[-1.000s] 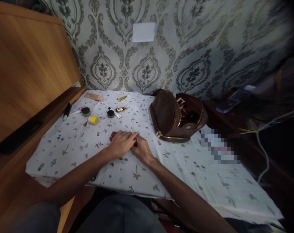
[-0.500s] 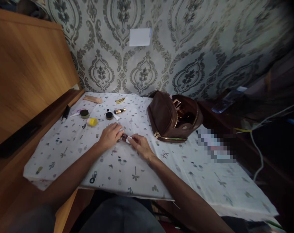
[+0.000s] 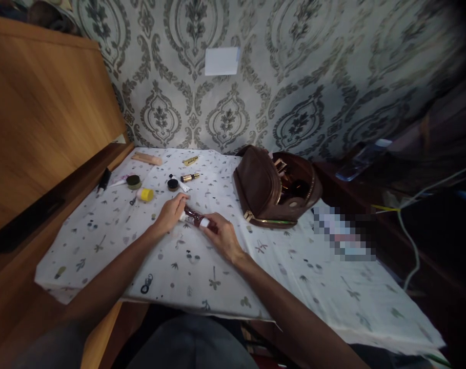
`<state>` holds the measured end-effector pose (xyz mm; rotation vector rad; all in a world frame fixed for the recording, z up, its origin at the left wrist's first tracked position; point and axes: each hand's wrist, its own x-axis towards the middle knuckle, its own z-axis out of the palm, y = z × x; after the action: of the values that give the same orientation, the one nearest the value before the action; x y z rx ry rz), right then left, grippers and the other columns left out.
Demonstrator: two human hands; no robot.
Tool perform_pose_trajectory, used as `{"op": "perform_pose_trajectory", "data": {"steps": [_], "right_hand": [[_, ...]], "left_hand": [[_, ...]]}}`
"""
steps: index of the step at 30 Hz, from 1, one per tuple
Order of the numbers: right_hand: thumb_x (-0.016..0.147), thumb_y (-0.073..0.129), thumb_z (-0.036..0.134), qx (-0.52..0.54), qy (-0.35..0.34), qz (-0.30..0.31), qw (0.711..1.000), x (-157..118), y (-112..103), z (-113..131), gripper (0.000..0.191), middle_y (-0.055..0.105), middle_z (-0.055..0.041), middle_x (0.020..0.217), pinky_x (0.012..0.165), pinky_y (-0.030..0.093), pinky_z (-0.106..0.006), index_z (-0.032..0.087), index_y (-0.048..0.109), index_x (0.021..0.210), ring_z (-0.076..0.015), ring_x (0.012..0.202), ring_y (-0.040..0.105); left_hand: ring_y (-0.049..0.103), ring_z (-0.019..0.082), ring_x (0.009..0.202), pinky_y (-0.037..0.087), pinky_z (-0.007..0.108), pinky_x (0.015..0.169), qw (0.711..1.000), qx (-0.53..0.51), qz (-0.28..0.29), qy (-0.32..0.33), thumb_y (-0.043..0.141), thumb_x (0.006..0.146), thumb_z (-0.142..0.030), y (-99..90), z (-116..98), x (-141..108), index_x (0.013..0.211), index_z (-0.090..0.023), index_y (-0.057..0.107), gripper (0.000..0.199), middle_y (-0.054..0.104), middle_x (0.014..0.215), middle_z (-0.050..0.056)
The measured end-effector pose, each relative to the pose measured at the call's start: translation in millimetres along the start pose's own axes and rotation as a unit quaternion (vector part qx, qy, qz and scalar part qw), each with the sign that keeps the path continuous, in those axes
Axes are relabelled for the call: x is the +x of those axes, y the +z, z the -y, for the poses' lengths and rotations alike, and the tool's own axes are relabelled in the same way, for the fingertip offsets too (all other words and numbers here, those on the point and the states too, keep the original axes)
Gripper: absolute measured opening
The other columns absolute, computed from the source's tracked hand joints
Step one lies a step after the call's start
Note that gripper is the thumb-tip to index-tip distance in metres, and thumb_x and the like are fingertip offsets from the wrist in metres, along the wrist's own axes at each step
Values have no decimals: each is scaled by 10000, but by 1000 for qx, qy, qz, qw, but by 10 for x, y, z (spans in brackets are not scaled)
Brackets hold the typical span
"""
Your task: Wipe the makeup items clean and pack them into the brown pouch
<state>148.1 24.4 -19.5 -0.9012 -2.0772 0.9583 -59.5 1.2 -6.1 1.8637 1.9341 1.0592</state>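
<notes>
A small dark red bottle (image 3: 194, 218) with pale labelling lies slantwise between my hands, just above the printed cloth. My left hand (image 3: 171, 212) grips its left end, fingers bent round the far side. At the other end, my right hand (image 3: 223, 236) has thumb and fingers closed on it, beside a white band. Beyond my left hand sit a round dark-lidded jar (image 3: 173, 184), a small white tube (image 3: 183, 185) and a gold-and-black tube (image 3: 189, 177). A yellow-capped container (image 3: 145, 194) is further left.
An open brown leather bag (image 3: 271, 189) with items inside stands right of my hands. At the back left are a beige tube (image 3: 147, 158), a green jar (image 3: 133, 182) and a gold item (image 3: 190, 161). A wooden cabinet (image 3: 48, 87) borders the left; patterned wallpaper rises behind.
My left hand has drawn slightly left and its fingers have lifted, baring more of the bottle and its label. My right hand stays at its end.
</notes>
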Motion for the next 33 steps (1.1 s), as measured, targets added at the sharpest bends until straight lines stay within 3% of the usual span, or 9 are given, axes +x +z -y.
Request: {"op": "perform_pose_trajectory", "data": {"steps": [4,8,11,16,20,23,27,30,33], "right_hand": [[830,655,206,-14,-20,-2,1000,-5,-2,-37,219,637,-23,837,685,463,-269,183,694,1044,-151,706,563],[845,641,219,-24,-38,-8,999,-8,-8,-56,225,639,-29,835,710,471,-283,184,698,1060,-159,718,571],[837,631,219,-24,-40,-7,999,2,-8,-49,222,644,-22,813,700,469,-280,189,701,1045,-155,690,564],[775,597,164,-37,-3,-13,999,24,7,-50,103,655,-32,762,652,439,-265,152,678,838,-156,660,555],[767,546,166,-9,21,-14,1000,33,-7,-60,127,670,-35,755,637,422,-255,142,663,809,-159,672,562],[816,550,263,24,37,-3,999,40,-47,-38,168,625,-1,666,595,395,-246,145,669,805,-138,611,519],[898,499,433,53,76,19,996,54,-98,-8,344,519,34,538,542,356,-242,156,652,762,-117,523,465],[908,470,439,49,100,16,994,60,-105,-23,364,517,31,538,535,356,-244,159,641,750,-119,523,479],[861,539,377,31,96,-10,995,50,-95,-53,250,574,19,627,553,384,-243,162,666,857,-129,574,516]], "left_hand": [[649,206,855,462,302,763,993,119,-17,12,357,989,-247,-2,-103,5,1089,-204,598,265,694,892,47],[640,243,935,465,340,789,955,287,-7,74,396,978,-190,15,-320,-22,1066,-191,612,233,695,916,81],[639,248,903,462,363,803,932,341,23,121,435,949,-129,84,-469,-53,1012,-175,622,202,695,875,88],[636,250,989,445,393,842,931,271,30,244,438,971,-156,286,-593,-145,1186,-149,569,252,714,979,98],[595,254,1127,415,417,894,928,185,15,323,382,998,-190,351,-550,-185,1265,-144,516,303,689,1140,126],[603,245,1084,405,428,925,934,170,10,313,365,1004,-200,304,-416,-135,1231,-149,532,286,681,1141,120],[598,253,1017,441,421,918,956,179,6,233,400,1004,-266,226,-185,-6,1136,-162,580,247,677,1049,108],[598,239,1029,472,379,898,975,144,-6,167,366,1016,-286,215,-44,77,1141,-173,573,266,665,1067,102],[622,223,966,488,360,870,989,118,-7,93,323,1028,-301,237,33,125,1148,-185,558,289,672,1004,81]]}}
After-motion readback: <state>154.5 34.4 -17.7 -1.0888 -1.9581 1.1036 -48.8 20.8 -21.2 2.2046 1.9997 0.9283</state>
